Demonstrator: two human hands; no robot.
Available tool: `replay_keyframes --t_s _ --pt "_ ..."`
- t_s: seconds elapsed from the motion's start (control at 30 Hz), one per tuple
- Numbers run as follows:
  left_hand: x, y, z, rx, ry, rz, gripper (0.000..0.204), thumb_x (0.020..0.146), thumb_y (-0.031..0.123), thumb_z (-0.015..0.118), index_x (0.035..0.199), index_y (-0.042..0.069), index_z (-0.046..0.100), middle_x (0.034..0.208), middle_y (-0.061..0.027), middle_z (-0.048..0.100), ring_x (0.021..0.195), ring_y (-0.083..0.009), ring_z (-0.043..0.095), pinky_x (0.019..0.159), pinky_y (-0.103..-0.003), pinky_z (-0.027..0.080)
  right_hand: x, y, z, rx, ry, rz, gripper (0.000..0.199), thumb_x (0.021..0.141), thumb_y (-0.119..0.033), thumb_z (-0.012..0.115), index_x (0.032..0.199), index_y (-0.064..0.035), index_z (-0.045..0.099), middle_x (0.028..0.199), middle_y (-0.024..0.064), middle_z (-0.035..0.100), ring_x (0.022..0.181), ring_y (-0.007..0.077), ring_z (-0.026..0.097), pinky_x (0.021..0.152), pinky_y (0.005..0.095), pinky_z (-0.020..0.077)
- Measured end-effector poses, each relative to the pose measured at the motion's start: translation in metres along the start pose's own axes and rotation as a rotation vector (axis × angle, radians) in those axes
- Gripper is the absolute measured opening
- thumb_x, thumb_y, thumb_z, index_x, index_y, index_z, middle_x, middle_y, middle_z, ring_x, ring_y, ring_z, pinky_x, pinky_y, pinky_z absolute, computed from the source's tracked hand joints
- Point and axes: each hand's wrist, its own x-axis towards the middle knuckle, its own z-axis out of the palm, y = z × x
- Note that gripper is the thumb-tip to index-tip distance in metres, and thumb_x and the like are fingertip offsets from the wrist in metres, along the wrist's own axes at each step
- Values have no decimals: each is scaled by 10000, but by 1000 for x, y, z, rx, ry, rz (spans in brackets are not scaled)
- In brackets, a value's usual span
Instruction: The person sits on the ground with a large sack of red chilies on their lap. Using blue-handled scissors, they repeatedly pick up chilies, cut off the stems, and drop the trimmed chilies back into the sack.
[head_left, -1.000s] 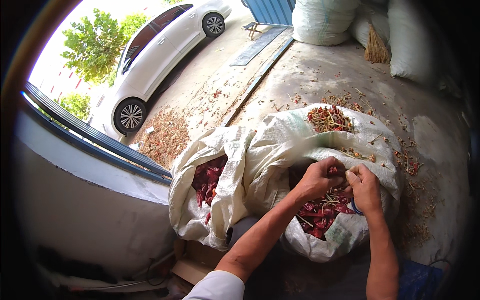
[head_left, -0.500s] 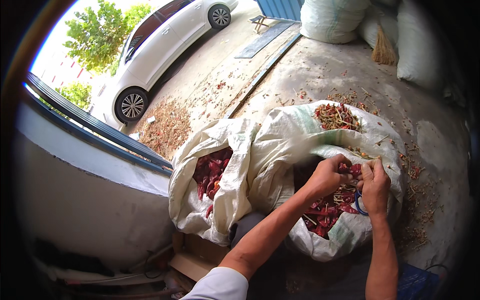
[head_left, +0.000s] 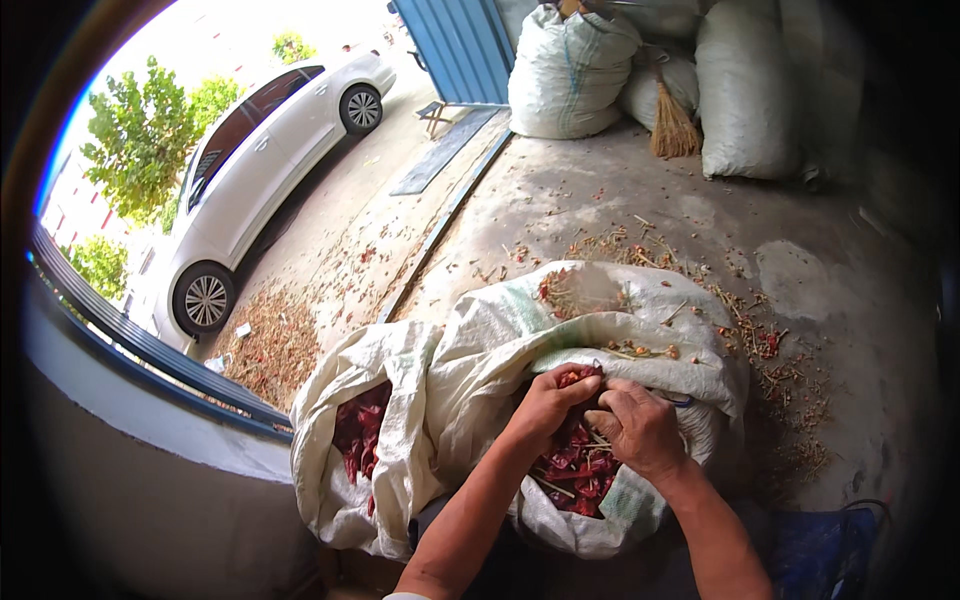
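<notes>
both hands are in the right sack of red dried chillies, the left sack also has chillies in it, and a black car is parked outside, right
Not quite: the car is white, not black, as the head view shows. The rest holds: the left hand and right hand are in the right sack of red dried chillies, and the left sack holds chillies too.

We are in the open doorway of a chilli storehouse or sorting shed, at the edge of a street. The concrete floor (head_left: 800, 270) is dusty and strewn with stems (head_left: 620, 245) and chilli bits. Stuffed white sacks (head_left: 570, 70) are stacked at the back wall, with a straw broom (head_left: 672, 125) leaning on them. Before us stand two open woven sacks (head_left: 400, 420) of dried red chillies (head_left: 575, 465). A blue metal door (head_left: 460, 45) marks the entrance, with its floor rail (head_left: 440, 225) running across the threshold. Outside we see a heap of husks (head_left: 270, 345), a parked white car (head_left: 260, 170) and trees (head_left: 140, 160).
</notes>
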Motion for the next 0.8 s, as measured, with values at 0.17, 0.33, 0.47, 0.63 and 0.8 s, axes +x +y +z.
replay_keyframes --t_s 0.17,0.33,0.47,0.63,0.8 --pt "-4 -3 2 802 44 234 249 882 22 693 1126 6 643 908 -9 654 832 -75 573 746 -248 501 -3 6 4 199 -44 484 362 929 -355 694 888 -4 613 754 161 655 692 320 664 608 405 504" --pt "1 -13 2 1029 27 553 261 830 28 705 1083 36 640 829 -89 647 741 -166 613 695 -305 507 -6 7 7 281 12 569 272 888 -249 727 860 -8 604 736 182 660 685 373 663 619 435 510" --pt "-3 -9 3 1008 -40 513 233 831 27 686 1053 28 614 826 -155 625 741 -229 631 702 -338 510 -8 -3 7 -51 -80 410 194 917 -190 652 955 -19 569 856 194 632 799 425 625 688 497 489" --pt "-7 2 1 1086 -110 573 236 830 54 713 1045 37 616 852 -134 611 767 -231 614 710 -348 496 -8 2 9 61 55 342 194 972 -209 574 916 -24 554 809 212 621 739 444 617 640 512 476" --pt "-2 -15 -7 904 -109 412 245 842 -5 720 1074 38 654 933 -28 658 840 -109 603 758 -277 504 -7 29 4 146 -139 606 319 951 -298 596 832 -3 624 769 276 624 776 480 630 648 518 485"
